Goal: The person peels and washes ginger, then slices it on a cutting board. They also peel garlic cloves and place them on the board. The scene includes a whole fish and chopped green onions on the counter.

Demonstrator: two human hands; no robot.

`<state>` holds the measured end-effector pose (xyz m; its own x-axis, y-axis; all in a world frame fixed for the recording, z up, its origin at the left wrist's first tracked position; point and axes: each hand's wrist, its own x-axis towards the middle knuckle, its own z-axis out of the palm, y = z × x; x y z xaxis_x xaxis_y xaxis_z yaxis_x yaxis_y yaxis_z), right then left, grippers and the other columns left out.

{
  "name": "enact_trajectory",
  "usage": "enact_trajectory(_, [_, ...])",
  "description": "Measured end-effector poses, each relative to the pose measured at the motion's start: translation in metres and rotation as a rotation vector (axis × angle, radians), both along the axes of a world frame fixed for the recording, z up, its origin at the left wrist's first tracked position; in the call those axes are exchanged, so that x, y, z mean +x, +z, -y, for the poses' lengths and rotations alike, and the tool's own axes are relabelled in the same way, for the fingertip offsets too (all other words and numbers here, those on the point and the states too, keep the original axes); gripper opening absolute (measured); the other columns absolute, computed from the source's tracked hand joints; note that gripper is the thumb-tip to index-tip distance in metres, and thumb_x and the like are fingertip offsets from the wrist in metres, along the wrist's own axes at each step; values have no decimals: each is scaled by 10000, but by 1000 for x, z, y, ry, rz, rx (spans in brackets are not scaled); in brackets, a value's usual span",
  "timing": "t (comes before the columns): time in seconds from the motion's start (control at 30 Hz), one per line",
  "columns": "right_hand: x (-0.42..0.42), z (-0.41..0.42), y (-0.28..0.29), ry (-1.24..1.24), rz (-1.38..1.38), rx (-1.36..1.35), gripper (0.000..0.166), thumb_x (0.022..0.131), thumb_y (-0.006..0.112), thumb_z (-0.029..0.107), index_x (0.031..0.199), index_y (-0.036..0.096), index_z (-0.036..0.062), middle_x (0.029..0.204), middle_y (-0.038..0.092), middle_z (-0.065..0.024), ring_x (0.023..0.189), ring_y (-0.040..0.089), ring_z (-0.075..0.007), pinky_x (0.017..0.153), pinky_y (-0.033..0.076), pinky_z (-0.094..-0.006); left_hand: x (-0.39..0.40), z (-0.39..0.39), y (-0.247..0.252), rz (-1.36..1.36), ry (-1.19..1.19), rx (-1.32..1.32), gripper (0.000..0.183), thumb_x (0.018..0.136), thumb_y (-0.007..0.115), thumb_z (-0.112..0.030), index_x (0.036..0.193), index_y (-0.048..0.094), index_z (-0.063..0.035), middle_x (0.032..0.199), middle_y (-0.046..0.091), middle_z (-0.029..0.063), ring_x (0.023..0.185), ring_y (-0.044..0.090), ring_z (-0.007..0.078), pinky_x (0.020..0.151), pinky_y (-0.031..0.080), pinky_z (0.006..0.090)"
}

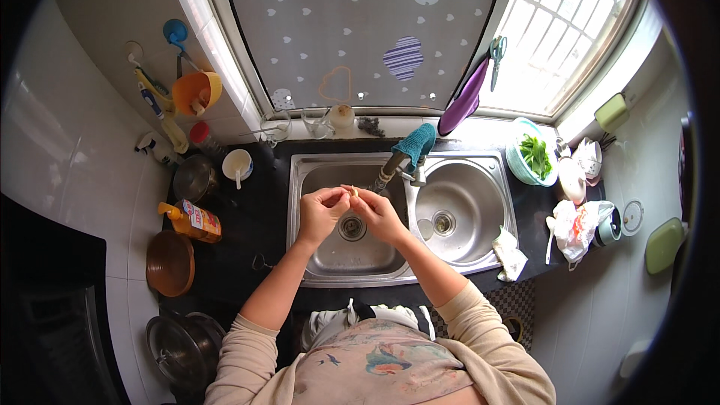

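Observation:
Above the left basin of a double stainless steel sink (360,278), my left hand (323,215) and my right hand (381,215) meet at their fingertips. Between them they pinch a small pale yellowish piece (354,193), too small to name surely. A faucet (387,171) with a teal cloth (418,142) wrapped over its top stands just beyond my fingers. Under my hands the drain strainer (352,227) shows in the basin floor. The round right basin (469,208) holds a small flat disc (425,229) beside its drain.
Left on the black counter are a white cup with a spoon (237,165), an orange pump bottle (194,221) and a brown bowl (170,263). At right are a basket of green leaves (532,153), a plastic bag (575,226) and a white cloth (508,254) on the sink's edge.

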<state>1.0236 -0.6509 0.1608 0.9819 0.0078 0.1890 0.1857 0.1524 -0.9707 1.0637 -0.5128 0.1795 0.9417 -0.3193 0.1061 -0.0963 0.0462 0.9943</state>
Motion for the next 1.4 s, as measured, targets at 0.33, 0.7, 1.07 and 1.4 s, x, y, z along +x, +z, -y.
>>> enact_trajectory(0.33, [-2,28,19,259,-264,246,306,943,441,305,1053,554,43,696,424,54,599,362,-37,530,305,-173,-5,-4,21,364,57,229,91,764,662,-80,825,616,-31,855,591,52,713,613,154,580,514,245])
enact_trajectory(0.7, [-3,44,40,467,-275,-359,360,881,559,330,1007,621,-2,752,566,46,693,452,-37,634,416,-214,16,-19,42,524,-426,396,111,738,677,-68,794,590,-30,811,583,49,705,571,163,596,469,261])
enact_trajectory(1.07, [-5,41,36,489,-322,-201,344,910,503,335,953,617,14,659,519,24,621,411,-23,562,372,-182,15,-20,38,817,-398,434,151,750,642,-96,818,513,-53,845,531,70,793,532,258,655,463,346])
enact_trajectory(1.4, [-8,33,15,189,-351,228,276,956,410,248,997,567,23,746,507,34,640,465,-50,609,408,-182,-2,-20,22,858,-239,408,177,731,640,-20,843,505,-48,888,534,76,753,546,242,621,461,311])
